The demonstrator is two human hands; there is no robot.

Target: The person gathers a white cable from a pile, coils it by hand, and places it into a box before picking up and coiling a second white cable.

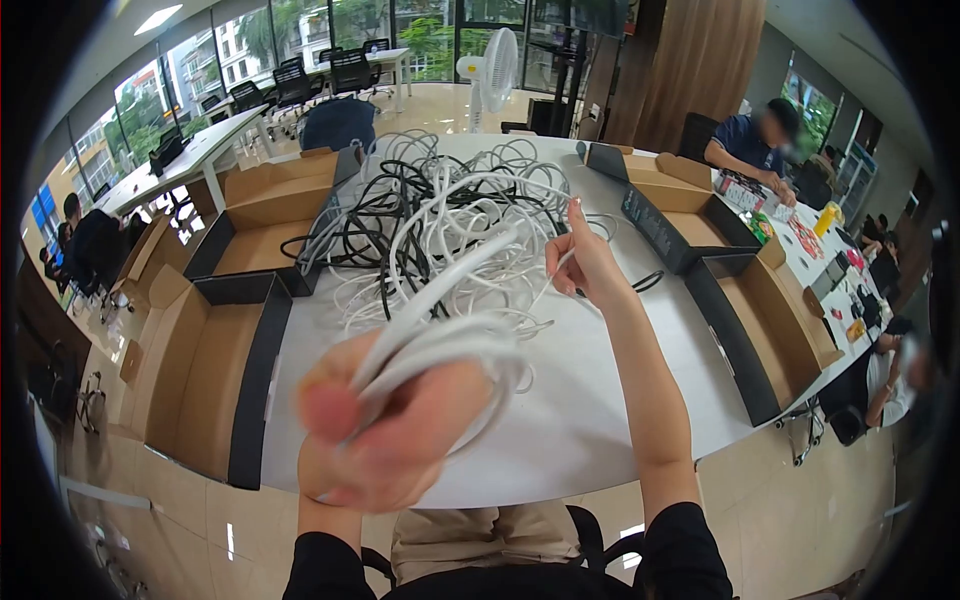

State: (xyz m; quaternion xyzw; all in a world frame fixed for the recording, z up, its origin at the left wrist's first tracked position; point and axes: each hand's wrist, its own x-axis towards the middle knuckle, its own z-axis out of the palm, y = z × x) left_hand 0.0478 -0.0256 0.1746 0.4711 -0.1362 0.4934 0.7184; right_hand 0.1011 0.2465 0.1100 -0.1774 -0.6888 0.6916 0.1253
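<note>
Left hand (400, 430), blurred, is closed around loops of white cable (440, 350) above the near side of the worktop (580, 400). Right hand (590, 262) is raised apart from it, fingers partly curled beside the cable tangle (425, 215); whether they pinch a strand, I cannot tell. It looks like coiling in hand; adding another loop would call for a firm left grip and slack eased free without snagging the black strands.

Left hand (405, 430), white cable loops (450, 345) blurred; loops partly hidden in grip.
</note>
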